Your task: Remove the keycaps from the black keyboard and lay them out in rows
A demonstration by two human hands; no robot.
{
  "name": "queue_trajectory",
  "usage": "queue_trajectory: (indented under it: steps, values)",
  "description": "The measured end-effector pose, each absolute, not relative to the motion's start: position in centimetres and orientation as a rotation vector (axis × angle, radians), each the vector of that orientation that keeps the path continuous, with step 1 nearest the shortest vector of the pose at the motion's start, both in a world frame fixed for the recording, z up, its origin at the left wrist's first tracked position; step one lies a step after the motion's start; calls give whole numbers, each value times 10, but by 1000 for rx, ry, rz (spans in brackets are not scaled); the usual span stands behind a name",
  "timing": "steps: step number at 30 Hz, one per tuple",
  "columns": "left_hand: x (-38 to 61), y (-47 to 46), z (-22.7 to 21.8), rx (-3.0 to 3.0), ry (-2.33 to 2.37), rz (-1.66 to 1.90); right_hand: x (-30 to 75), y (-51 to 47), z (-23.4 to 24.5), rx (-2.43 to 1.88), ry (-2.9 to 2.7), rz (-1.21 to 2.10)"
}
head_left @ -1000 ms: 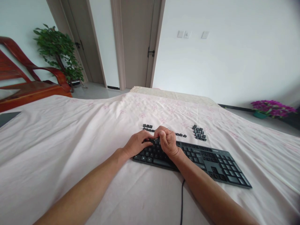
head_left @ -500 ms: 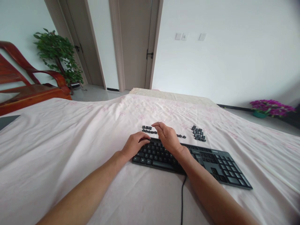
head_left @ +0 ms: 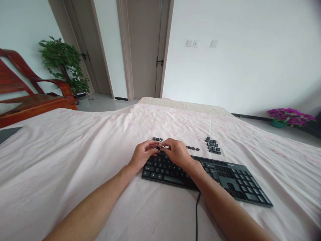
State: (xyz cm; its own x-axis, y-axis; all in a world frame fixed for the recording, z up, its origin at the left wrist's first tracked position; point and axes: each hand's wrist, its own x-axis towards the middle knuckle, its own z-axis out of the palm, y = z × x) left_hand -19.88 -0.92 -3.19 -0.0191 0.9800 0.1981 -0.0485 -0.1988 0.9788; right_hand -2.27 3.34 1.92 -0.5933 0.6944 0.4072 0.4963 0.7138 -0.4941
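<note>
My left hand (head_left: pixel 141 154) is closed, its thumb and fingers pinching a small black keycap (head_left: pixel 158 148) above the keyboard's upper left edge. My right hand (head_left: pixel 180 153) is closed on a thin wire keycap puller (head_left: pixel 162 144), whose loop meets the keycap at my left fingertips. Beneath both hands lies a black keyboard (head_left: pixel 218 171), angled slightly, with bare key sockets in its navigation and arrow blocks. Behind my fingers, part of its top row is hidden. Loose keycaps (head_left: pixel 157 139) stand beyond the left hand, and more keycaps (head_left: pixel 193 148) show past the right.
Another cluster of keycaps (head_left: pixel 213 146) sits behind the keyboard's right half. A black cable (head_left: pixel 197 214) runs toward me over the wrinkled pink cloth (head_left: pixel 105 147). At the far left edge lies a dark flat object (head_left: pixel 8 133). A wooden chair (head_left: pixel 37 100) stands beyond.
My right hand has lowered and turned inward, bringing its fingertips to my left hand's. The wire puller and a keycap now show between them. The view has tilted slightly upward.
</note>
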Motion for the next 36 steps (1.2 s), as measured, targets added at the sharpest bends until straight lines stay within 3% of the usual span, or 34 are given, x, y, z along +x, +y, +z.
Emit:
queue_trajectory:
  steps: [36]
  values:
    - [-191, -17, -24, 1822, 1381, 1508, -24, 38, 15, -1217, -2195, 785]
